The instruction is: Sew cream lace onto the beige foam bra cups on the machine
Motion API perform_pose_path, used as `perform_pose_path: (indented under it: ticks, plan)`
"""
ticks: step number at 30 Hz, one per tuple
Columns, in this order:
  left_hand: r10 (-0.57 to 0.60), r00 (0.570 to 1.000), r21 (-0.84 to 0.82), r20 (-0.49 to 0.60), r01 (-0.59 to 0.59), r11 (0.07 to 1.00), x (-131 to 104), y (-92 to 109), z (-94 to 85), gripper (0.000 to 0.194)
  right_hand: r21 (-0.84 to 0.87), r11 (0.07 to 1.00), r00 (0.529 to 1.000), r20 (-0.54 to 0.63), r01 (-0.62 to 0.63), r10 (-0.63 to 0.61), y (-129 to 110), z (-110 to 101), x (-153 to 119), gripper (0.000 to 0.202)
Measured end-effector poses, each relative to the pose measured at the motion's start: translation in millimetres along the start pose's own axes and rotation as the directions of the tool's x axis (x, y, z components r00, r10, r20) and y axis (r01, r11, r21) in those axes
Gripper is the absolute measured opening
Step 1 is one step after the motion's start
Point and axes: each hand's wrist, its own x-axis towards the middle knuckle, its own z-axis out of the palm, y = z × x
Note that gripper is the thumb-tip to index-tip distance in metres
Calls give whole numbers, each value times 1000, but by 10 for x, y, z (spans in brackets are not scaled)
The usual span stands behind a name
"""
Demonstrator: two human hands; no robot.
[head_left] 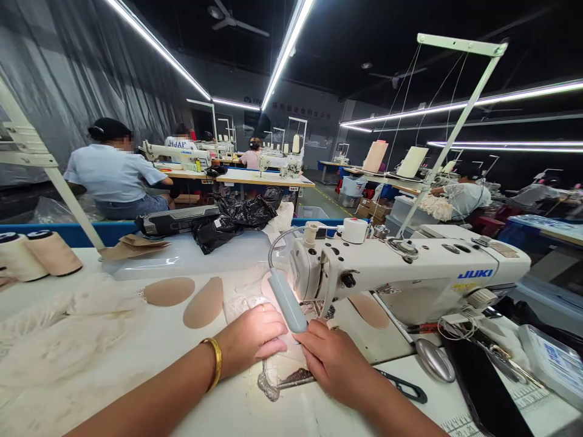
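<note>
1. Linear ceiling lights [288, 48] glare white across the upper frame, against a near-black ceiling [359, 27]
2. The gooseneck sewing lamp [288, 302] casts a bright pinkish pool at centre, over the left hand [257, 331]
3. The curtain [146, 67] at upper left sinks into grey shadow
4. Wide-angle distortion stretches the frame's outer edges
5. Wall lettering [300, 111] at upper centre is dim and soft; pixelated patches sit at left

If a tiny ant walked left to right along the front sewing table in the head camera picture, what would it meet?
Peach thread cone → tan oval piece → left hand → right hand → silver mouse-shaped thing → clear plastic box.
</note>
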Motion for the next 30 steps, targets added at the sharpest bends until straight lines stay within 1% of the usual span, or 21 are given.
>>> perform_pose_path:
  ticks: [5,10,15,18,21,25,30]
  plan:
    - [21,1000,30,4,-21,999,15,-27,6,14,-1,1000,1000,3,-1,1,-9,-1,-3,26]
    - [52,998,65,20,-53,996,12,-45,20,9,-35,999,1000,-14,26,-27,-36,-9,-26,23]
    - [121,993,102,-1,-120,988,-22,-44,46,16,-40,998,999,4,42,-42,-54,-35,-23,24]
    - [139,990,106,-14,-137,985,-35,-56,53,21,-45,998,999,9,39,-39,-60,-39,-19,25]
    - [123,992,106,7,-123,987,-28,-79,37,22,-46,999,1000,17,23,-22,-60,-32,-19,25]
    - [97,995,120,11,-97,988,-9,-67,-32,22,-22,1000,1000,0,2,-2,-54,-25,-15,26]
    - [-23,1000,130,12,21,991,-15,40,-102,15,3,1000,1000,-26,-12,12,-41,-1,-6,28]
